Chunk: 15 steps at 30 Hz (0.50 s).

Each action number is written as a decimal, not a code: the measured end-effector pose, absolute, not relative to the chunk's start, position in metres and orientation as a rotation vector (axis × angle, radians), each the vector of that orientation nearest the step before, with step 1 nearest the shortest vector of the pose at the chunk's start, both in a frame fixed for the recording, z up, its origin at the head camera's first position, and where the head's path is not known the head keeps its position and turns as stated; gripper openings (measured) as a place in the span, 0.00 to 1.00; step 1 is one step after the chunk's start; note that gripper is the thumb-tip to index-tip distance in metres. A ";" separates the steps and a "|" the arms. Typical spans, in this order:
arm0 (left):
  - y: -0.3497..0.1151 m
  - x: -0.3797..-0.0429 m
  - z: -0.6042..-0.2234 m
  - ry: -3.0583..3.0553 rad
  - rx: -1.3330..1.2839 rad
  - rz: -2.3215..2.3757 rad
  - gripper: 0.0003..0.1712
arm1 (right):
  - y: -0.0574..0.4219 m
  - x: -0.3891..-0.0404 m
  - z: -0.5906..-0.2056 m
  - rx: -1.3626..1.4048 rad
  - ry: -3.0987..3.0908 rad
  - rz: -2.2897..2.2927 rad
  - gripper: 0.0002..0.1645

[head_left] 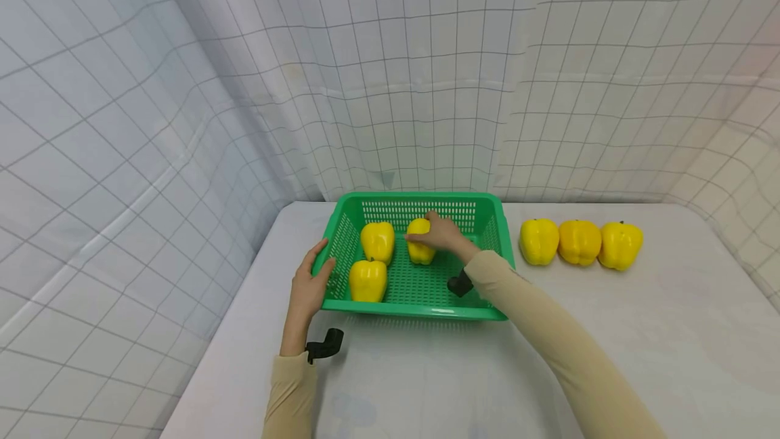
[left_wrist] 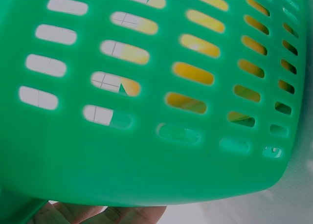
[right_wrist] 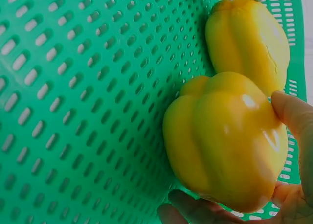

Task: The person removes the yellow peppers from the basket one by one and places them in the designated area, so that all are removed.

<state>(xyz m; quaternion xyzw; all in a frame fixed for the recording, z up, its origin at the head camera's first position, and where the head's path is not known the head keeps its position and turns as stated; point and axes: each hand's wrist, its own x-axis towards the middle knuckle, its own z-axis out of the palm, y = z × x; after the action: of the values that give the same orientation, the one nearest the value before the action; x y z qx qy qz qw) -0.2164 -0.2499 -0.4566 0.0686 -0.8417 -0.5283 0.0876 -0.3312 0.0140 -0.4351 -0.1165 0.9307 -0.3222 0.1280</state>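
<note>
A green plastic basket [head_left: 414,311] with slotted walls stands on the table. My left hand [head_left: 309,283] holds its left rim; in the left wrist view a few fingers [left_wrist: 124,215] show past the edge of the basket's wall [left_wrist: 122,170]. My right hand [head_left: 443,232] reaches into the basket and grips a yellow bell pepper [head_left: 420,253], thumb on one side and fingers on the other. The right wrist view shows this bell pepper [right_wrist: 225,141] close up. Two more yellow bell peppers, a rear one [head_left: 378,242] and a front one [head_left: 368,282], sit in the basket's left part.
Right of the basket, three yellow bell peppers, the left [head_left: 539,241], middle [head_left: 579,242] and right [head_left: 620,245], stand in a row on the white table [head_left: 658,344]. A grid-patterned curtain [head_left: 420,87] hangs behind the table and along its sides.
</note>
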 end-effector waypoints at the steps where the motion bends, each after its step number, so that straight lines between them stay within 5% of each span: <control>1: -0.250 -0.216 -0.457 -2.506 0.205 -1.576 0.28 | 0.015 -0.331 -0.435 -0.353 2.701 -0.939 0.45; 15: -0.250 -0.217 -0.458 -2.523 0.206 -1.568 0.29 | 0.028 -0.324 -0.428 -0.422 2.596 -0.879 0.40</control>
<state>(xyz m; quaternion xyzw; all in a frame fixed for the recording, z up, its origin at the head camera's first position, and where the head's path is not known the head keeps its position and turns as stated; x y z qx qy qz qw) -0.2167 -0.2503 -0.4584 0.0690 -0.8444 -0.5249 0.0820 -0.3242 0.0280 -0.4276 -0.1495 0.9204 -0.3116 0.1831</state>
